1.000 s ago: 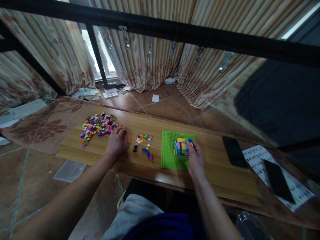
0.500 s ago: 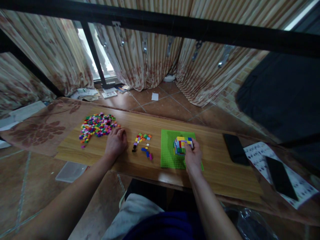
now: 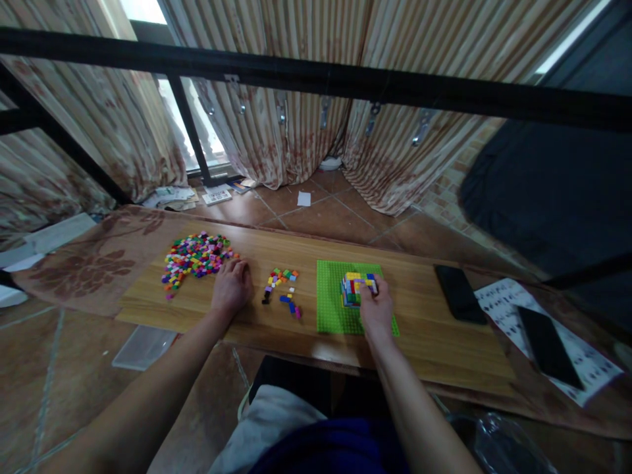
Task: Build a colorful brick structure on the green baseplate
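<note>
Far left of the green baseplate [image 3: 328, 308], a brown floral cloth [image 3: 111, 263] lies under the wood-grain tabletop [image 3: 434, 352]. Nearer the baseplate, but still well to its left, is a heaped pile of tiny plastic bricks [image 3: 197, 254] in pink, white, green, yellow, orange and red. My left hand [image 3: 232, 286] rests on the wood at the pile's right edge, fingers together and loosely curled under; I cannot tell how tightly they close or whether they cover a brick.

Between that hand and the baseplate lies a loose scatter of bricks [image 3: 287, 273], with orange, green and yellow at the far end and black, blue and magenta nearer me.

The baseplate is a flat, studded plastic sheet. On its right half sits a blocky brick build [image 3: 351, 290], layered in yellow, red, blue, green and pale bricks. My right hand [image 3: 378, 309] comes over the baseplate's near right part, its bent thumb and fingers touching the build's right side and top; I cannot tell whether they are clamped on it. The build lies just left of and beyond my knuckles.

Right of the baseplate are 1 smooth dark phone [image 3: 459, 293] and a printed paper sheet [image 3: 498, 304] with another dark phone [image 3: 549, 345] on top.
</note>
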`<control>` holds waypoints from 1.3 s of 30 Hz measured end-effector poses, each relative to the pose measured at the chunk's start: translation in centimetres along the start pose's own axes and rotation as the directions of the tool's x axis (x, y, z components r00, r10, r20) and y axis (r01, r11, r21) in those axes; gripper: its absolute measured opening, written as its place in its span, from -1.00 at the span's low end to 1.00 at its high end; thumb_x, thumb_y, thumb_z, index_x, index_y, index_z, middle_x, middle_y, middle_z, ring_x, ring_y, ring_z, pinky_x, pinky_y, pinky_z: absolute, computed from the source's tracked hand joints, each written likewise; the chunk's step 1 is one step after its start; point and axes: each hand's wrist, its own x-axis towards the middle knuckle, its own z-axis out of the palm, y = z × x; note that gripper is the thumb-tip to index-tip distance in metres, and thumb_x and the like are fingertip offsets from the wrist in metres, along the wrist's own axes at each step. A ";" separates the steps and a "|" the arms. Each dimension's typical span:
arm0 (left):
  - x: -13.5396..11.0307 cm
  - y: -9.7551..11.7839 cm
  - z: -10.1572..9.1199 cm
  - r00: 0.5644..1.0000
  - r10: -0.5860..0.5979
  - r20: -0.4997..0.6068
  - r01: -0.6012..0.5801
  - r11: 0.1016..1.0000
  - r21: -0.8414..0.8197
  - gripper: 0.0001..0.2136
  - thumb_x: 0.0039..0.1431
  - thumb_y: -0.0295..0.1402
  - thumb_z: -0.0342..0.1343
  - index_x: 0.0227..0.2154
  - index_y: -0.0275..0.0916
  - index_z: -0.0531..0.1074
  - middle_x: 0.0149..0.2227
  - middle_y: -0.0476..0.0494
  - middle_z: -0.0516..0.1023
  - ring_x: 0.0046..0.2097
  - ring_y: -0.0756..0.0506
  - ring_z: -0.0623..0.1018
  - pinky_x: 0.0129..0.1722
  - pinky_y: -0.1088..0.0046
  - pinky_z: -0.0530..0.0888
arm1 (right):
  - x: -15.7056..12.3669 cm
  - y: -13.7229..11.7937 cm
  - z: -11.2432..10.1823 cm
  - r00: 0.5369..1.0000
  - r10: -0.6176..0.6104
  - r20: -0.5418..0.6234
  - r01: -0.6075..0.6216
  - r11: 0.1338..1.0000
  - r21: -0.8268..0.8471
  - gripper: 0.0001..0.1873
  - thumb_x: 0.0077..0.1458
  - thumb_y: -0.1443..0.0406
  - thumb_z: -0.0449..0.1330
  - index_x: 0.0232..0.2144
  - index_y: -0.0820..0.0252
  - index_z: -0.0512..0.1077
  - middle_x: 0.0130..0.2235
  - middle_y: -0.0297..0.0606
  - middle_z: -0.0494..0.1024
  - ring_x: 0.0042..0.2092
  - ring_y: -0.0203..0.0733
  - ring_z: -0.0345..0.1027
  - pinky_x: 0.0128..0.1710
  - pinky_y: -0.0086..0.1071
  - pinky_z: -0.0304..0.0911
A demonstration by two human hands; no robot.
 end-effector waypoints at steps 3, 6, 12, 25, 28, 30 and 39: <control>0.0 0.1 0.0 1.000 0.006 -0.010 -0.006 1.000 0.000 -0.71 0.21 -0.37 -0.11 -0.12 -0.33 0.45 -0.03 -0.36 0.47 0.05 -0.27 0.43 0.09 0.14 0.37 | 0.1 0.0 0.0 1.000 -0.002 0.015 0.002 1.000 0.001 -0.36 0.05 0.03 0.12 0.08 0.32 0.31 -0.03 0.02 0.49 -0.10 -0.10 0.41 -0.02 -0.17 0.28; 0.1 0.1 -0.1 1.000 0.015 -0.008 -0.015 1.000 -0.007 -0.71 0.20 -0.38 -0.11 -0.14 -0.32 0.45 -0.04 -0.36 0.47 0.05 -0.27 0.43 0.09 0.13 0.37 | 0.3 0.1 0.1 0.999 0.018 0.029 -0.018 1.000 0.004 -0.35 0.04 0.03 0.13 0.09 0.31 0.30 -0.03 0.00 0.50 -0.11 -0.11 0.41 -0.02 -0.18 0.28; 0.2 -0.1 0.0 1.000 0.016 -0.026 -0.017 1.000 -0.024 -0.73 0.20 -0.38 -0.12 -0.18 -0.29 0.45 -0.07 -0.35 0.48 0.04 -0.27 0.43 0.09 0.11 0.37 | 0.5 0.5 -0.2 0.999 0.025 0.037 -0.028 0.998 0.058 -0.38 0.01 0.00 0.15 0.03 0.26 0.36 -0.11 -0.07 0.55 -0.16 -0.12 0.43 -0.07 -0.19 0.31; 0.2 -0.2 -0.2 1.000 0.024 -0.014 -0.024 1.000 -0.003 -0.72 0.20 -0.38 -0.10 -0.14 -0.31 0.45 -0.06 -0.37 0.48 0.03 -0.27 0.44 0.09 0.13 0.39 | -7.1 -3.8 -2.1 0.969 -0.216 0.118 0.210 0.976 0.060 -0.71 0.19 0.17 0.08 -0.12 0.16 0.46 -0.12 -0.16 0.56 -0.13 -0.17 0.44 -0.09 -0.26 0.33; 0.2 0.0 -0.3 1.000 0.009 -0.013 -0.009 1.000 -0.005 -0.72 0.20 -0.39 -0.10 -0.13 -0.30 0.46 -0.06 -0.35 0.48 0.04 -0.27 0.44 0.09 0.13 0.39 | -10.4 -3.7 -0.6 0.898 -0.257 0.357 0.279 0.960 -0.012 -0.76 0.19 0.26 0.07 -0.14 0.12 0.47 -0.15 -0.20 0.57 -0.15 -0.19 0.45 -0.11 -0.29 0.34; 0.1 0.1 -0.3 1.000 0.000 -0.009 0.000 1.000 -0.016 -0.72 0.20 -0.39 -0.10 -0.13 -0.29 0.46 -0.05 -0.34 0.48 0.04 -0.26 0.44 0.09 0.13 0.39 | -11.6 -3.4 0.4 0.858 -0.294 0.421 0.340 0.940 -0.036 -0.76 0.20 0.30 0.05 -0.13 0.12 0.47 -0.16 -0.19 0.57 -0.13 -0.17 0.45 -0.09 -0.28 0.34; 0.0 0.1 -0.3 1.000 -0.027 -0.007 0.027 0.999 -0.034 -0.74 0.21 -0.38 -0.08 -0.15 -0.26 0.46 -0.04 -0.31 0.47 0.04 -0.25 0.45 0.08 0.14 0.39 | -10.7 -2.4 3.2 0.758 -0.429 0.491 0.528 0.846 -0.075 -0.72 0.22 0.35 0.00 -0.07 0.11 0.41 -0.15 -0.17 0.53 -0.11 -0.12 0.40 -0.06 -0.24 0.30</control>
